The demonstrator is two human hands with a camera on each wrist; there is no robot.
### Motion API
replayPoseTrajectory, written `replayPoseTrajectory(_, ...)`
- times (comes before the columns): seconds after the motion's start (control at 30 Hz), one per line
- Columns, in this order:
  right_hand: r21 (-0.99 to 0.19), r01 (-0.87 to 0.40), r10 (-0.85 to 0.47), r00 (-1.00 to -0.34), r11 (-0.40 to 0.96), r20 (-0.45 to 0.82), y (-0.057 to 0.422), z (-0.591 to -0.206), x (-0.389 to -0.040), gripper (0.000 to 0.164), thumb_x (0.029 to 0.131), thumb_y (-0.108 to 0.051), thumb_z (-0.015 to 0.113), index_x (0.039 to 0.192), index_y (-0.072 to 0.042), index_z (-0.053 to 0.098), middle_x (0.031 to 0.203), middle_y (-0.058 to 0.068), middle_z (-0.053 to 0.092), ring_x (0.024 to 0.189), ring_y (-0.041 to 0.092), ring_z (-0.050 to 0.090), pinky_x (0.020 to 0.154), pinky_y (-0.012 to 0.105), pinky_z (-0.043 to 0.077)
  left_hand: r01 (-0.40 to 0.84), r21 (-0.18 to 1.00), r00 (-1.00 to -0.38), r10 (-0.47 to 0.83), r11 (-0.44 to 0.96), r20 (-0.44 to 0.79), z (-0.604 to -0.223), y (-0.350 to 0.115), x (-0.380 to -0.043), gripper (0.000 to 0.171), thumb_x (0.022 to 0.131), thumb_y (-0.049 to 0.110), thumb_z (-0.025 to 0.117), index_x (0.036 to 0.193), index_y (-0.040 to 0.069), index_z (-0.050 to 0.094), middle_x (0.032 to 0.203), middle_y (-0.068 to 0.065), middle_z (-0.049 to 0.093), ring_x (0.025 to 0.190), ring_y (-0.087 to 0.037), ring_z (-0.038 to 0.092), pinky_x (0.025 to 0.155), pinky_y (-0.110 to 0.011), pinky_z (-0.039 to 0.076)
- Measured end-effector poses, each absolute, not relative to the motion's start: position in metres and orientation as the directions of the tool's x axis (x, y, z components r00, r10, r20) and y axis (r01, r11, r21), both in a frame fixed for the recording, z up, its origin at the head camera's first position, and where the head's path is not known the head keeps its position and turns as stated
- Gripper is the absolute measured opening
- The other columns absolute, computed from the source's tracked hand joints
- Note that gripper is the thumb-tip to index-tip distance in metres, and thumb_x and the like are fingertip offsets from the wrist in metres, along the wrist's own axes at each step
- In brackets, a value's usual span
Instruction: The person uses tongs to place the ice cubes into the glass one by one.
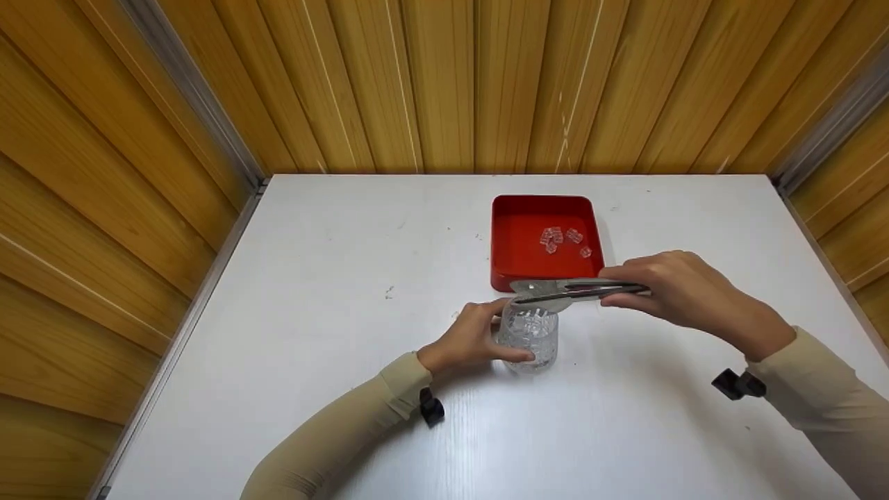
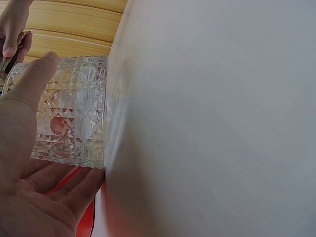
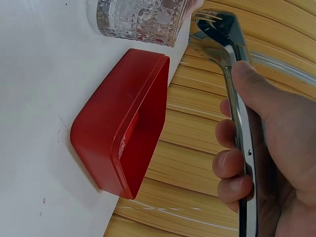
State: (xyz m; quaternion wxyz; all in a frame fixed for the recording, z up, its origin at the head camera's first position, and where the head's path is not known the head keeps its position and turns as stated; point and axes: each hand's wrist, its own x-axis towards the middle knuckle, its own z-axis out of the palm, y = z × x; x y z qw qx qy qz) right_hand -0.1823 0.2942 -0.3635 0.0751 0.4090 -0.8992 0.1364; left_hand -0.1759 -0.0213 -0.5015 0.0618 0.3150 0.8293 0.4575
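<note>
My left hand (image 1: 469, 340) holds a clear cut-glass tumbler (image 1: 531, 340) upright on the table, thumb across the near side and fingers around the far side. The left wrist view shows the thumb lying along the patterned wall of the glass (image 2: 74, 113). Metal tongs (image 1: 545, 287) are gripped in my right hand (image 1: 684, 295), their heads above the mouth of the tumbler. In the right wrist view the fingers and thumb wrap the handles of the tongs (image 3: 242, 113), and the two heads lie close together. The faceted pattern hides most of the tumbler's inside.
Just behind the tumbler stands a square red tray (image 1: 514, 264) with raised walls. Several small clear cubes (image 1: 553, 236) lie in its right half. The white table (image 1: 333, 278) ends at wood-panelled walls (image 1: 444, 83) behind and on both sides.
</note>
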Motion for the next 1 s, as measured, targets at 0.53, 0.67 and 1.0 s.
replayPoseTrajectory(0.53,-0.181,-0.744,-0.705,-0.667,0.643,0.240,0.297,-0.364,-0.186,0.041,0.080,-0.027,0.090,0.119,-0.015,0.078,0.093,-0.006,0.077,0.066,0.002,0.058,0.056,0.023,0.050,0.440,0.813,-0.799,0.579,0.380,0.161,-0.500,-0.021,-0.175,0.075,0.077,0.038,0.092,0.140,0.014,0.060,0.121,0.007,0.072,0.109,-0.003,0.065,0.096,-0.019,0.051)
replayPoseTrajectory(0.67,-0.173,-0.736,-0.699,-0.676,0.655,0.233,0.301,-0.360,-0.191,0.040,0.082,-0.028,0.089,0.118,-0.015,0.078,0.092,-0.005,0.077,0.063,0.002,0.055,0.054,0.024,0.048,0.431,0.815,-0.805,0.574,0.387,0.153,-0.499,-0.021,-0.174,0.076,0.076,0.038,0.092,0.139,0.012,0.060,0.121,0.005,0.072,0.110,-0.005,0.065,0.096,-0.020,0.052)
replayPoseTrajectory(1.0,-0.191,-0.633,-0.618,-0.774,0.750,0.139,0.315,-0.354,-0.224,0.031,0.090,-0.034,0.081,0.114,-0.016,0.078,0.085,-0.008,0.073,0.066,0.010,0.054,0.057,0.031,0.043,0.462,0.779,-0.806,0.567,0.425,0.169,-0.499,-0.021,-0.175,0.076,0.076,0.042,0.092,0.139,0.014,0.061,0.116,0.005,0.072,0.103,-0.004,0.065,0.091,-0.019,0.053)
